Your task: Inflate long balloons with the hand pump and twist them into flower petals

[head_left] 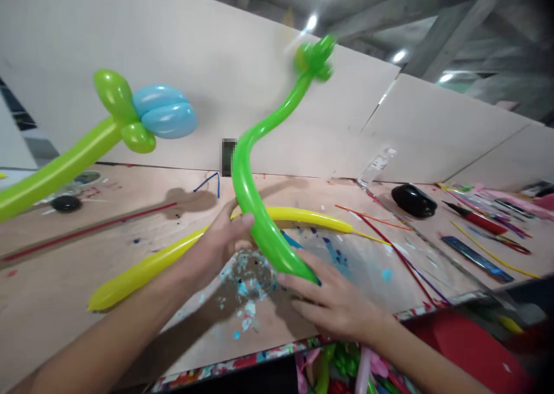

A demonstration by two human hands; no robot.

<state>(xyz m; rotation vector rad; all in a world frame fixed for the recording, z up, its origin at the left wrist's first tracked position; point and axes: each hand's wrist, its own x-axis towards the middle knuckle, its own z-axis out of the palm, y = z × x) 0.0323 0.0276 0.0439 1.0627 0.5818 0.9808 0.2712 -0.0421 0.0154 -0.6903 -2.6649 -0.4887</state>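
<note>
A long green balloon curves up from my hands to a twisted cluster of small bubbles at its top, which is blurred. My left hand is closed around its middle, thumb pressed on the near side. Lower down, my right hand has its fingers wrapped round the bottom end. Behind my left arm a long yellow balloon lies on the table. A round container, speckled with blue and white paint, sits just below the green balloon.
A lime balloon stem with a light blue balloon head reaches in from the left. On the table lie a black balloon, scissors, uninflated balloons and a clear bottle. A white partition stands behind.
</note>
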